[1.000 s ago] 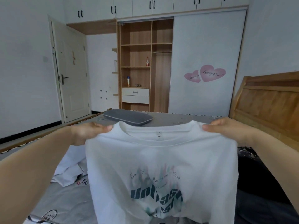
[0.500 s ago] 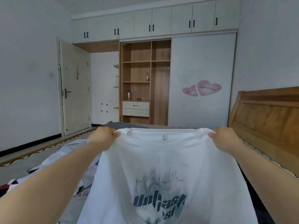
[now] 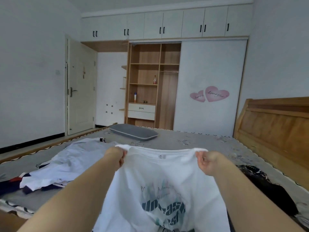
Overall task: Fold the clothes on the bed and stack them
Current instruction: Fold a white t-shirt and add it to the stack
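Pale crumpled garments (image 3: 66, 166) lie unfolded at left on the grey patterned bed (image 3: 192, 139). Left hand (image 3: 116, 156) and right hand (image 3: 208, 162) each pinch a shoulder of the white printed cotton T-shirt (image 3: 160, 190), held spread above the bed, apparently to square it for folding.

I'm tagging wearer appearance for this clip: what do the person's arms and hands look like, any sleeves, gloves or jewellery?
Both forearms are bare up to the frame edge, with no sleeve in view. The left hand and right hand wear no gloves, and no rings, watch or bracelet show.
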